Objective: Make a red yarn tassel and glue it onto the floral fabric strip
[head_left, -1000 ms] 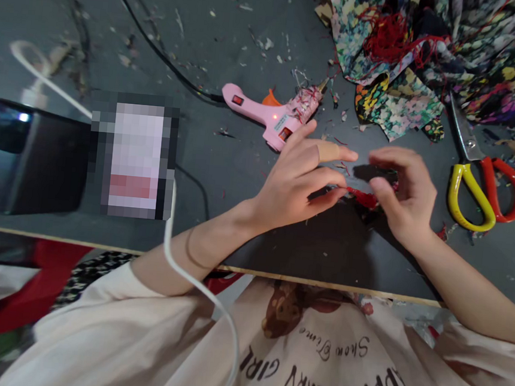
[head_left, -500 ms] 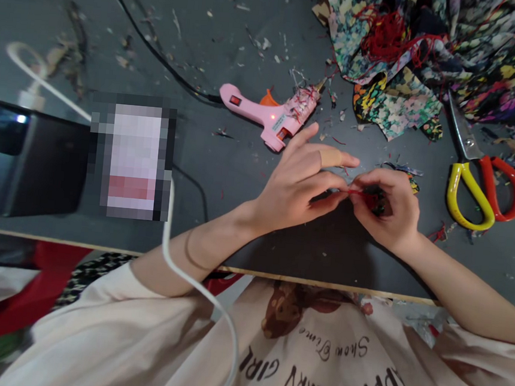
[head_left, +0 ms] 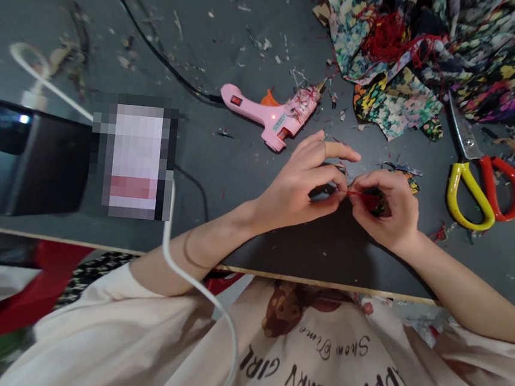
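My left hand (head_left: 306, 179) pinches the end of a red string (head_left: 352, 193) between thumb and forefinger, its other fingers lifted. Close by, my right hand (head_left: 389, 207) has its thumb and fingertips closed on the same string. A small dark piece with red on it (head_left: 377, 203) shows inside the curl of the right hand; most of it is hidden. Just beyond the left hand lies a pink glue gun (head_left: 282, 120), its small light lit and bits of thread stuck to the nozzle end. Scissors (head_left: 472, 155) with one yellow and one red handle rest right of the right hand.
Flower-patterned fabric (head_left: 391, 102) is heaped at the back right, with a tangle of red string (head_left: 386, 36) on it. A black cord (head_left: 156, 55) runs to the glue gun. At left stand a dark box (head_left: 48, 162) and a blurred-out device (head_left: 135, 146); a white cable (head_left: 187, 277) crosses my left forearm.
The raised fingers of my left hand have come down and curled in a little. Both hands keep their pinch on the red string in nearly the same place.
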{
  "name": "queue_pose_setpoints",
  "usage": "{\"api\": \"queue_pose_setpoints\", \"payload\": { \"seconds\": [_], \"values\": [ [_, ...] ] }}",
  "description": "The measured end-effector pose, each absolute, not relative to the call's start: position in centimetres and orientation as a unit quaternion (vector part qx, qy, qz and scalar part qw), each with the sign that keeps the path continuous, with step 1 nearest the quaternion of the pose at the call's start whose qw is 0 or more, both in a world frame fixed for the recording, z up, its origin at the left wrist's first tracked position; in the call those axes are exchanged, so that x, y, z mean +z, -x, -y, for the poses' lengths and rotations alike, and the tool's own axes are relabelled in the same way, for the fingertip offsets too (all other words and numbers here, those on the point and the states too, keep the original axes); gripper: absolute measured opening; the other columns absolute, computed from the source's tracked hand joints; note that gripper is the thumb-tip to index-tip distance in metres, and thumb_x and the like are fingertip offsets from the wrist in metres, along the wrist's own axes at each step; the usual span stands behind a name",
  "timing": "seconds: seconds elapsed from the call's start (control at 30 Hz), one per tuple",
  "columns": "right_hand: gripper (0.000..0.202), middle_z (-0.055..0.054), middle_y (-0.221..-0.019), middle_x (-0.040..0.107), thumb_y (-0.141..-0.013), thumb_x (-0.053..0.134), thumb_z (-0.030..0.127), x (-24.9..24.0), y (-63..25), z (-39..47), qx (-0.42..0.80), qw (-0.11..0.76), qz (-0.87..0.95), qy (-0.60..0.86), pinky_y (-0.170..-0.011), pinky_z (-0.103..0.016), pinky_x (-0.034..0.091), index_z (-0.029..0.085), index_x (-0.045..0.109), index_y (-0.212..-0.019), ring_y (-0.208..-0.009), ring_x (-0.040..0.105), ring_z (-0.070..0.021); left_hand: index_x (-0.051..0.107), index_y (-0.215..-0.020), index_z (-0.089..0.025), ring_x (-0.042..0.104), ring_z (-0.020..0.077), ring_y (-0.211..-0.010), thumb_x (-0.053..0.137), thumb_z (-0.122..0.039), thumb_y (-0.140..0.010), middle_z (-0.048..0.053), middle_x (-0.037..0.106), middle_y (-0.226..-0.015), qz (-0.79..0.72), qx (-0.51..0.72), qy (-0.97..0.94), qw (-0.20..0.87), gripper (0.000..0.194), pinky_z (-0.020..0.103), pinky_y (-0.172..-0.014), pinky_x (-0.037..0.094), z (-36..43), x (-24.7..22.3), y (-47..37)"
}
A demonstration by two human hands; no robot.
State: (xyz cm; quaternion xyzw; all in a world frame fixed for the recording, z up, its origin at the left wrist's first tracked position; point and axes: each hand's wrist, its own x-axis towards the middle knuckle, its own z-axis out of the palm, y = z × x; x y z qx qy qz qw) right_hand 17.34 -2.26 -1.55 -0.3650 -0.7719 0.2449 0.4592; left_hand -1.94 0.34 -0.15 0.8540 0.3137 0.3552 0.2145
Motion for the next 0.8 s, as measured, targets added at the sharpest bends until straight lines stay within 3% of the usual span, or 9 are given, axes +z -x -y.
{"api": "queue_pose_setpoints", "payload": {
  "seconds": [0.1,0.23,0.37,0.47,0.67,0.8],
  "values": [
    [0.035,-0.001,-0.086,0.061,-0.079,0.058,0.006,-1.44,-17.46,2.29,0.261,0.453,0.769,0.368,-0.066,-0.029,0.053,0.027,0.049,-0.106,-0.074,0.063,-0.0138,0.061,-0.089,-0.023,0.059,0.0211,-0.119,0.053,-0.026,-0.09,0.006,0.063,-0.126,-0.313,0.352,-0.848,0.242,0.008,0.051,-0.117,0.033,-0.44,0.0,2.19],
    [0.034,0.001,-0.086,0.06,-0.08,0.057,0.005,-1.29,-17.63,2.41,0.312,0.461,0.732,0.392,-0.068,-0.029,0.052,0.027,0.049,-0.105,-0.075,0.062,-0.0123,0.059,-0.104,-0.024,0.059,0.0223,-0.117,0.041,-0.043,-0.098,0.008,0.061,-0.125,-0.348,0.434,-0.779,0.288,0.027,0.043,-0.105,0.048,-0.62,0.04,2.47],
    [0.033,0.002,-0.085,0.06,-0.082,0.056,0.006,-1.22,-17.68,2.42,0.337,0.466,0.716,0.396,-0.07,-0.029,0.052,0.027,0.047,-0.106,-0.075,0.06,-0.0112,0.054,-0.085,-0.022,0.064,0.0159,-0.102,0.04,-0.029,-0.099,0.003,0.066,-0.112,-0.386,0.467,-0.761,0.232,0.021,0.034,-0.094,0.053,-0.57,0.04,2.49],
    [0.033,0.002,-0.085,0.061,-0.082,0.056,0.007,-1.25,-17.7,2.42,0.337,0.459,0.719,0.398,-0.07,-0.029,0.052,0.027,0.047,-0.107,-0.074,0.06,-0.0109,0.051,-0.076,-0.021,0.065,0.0148,-0.099,0.038,-0.027,-0.099,0.003,0.07,-0.104,-0.36,0.427,-0.804,0.203,0.028,0.037,-0.1,0.051,-0.49,0.09,2.46],
    [0.032,0.0,-0.087,0.061,-0.082,0.057,0.008,-1.27,-17.57,2.47,0.319,0.45,0.735,0.394,-0.068,-0.027,0.052,0.026,0.049,-0.108,-0.076,0.062,-0.0118,0.06,-0.096,-0.022,0.064,0.018,-0.11,0.057,-0.029,-0.09,0.005,0.068,-0.117,-0.308,0.382,-0.853,0.178,0.009,0.044,-0.107,0.046,-0.5,-0.15,2.27],
    [0.033,0.0,-0.087,0.061,-0.081,0.058,0.007,-1.16,-17.51,2.43,0.306,0.449,0.743,0.391,-0.068,-0.027,0.052,0.025,0.05,-0.107,-0.076,0.062,-0.0117,0.06,-0.089,-0.023,0.063,0.017,-0.114,0.055,-0.023,-0.09,0.003,0.067,-0.117,-0.307,0.36,-0.862,0.184,0.005,0.045,-0.111,0.043,-0.48,-0.35,2.06]
  ]
}}
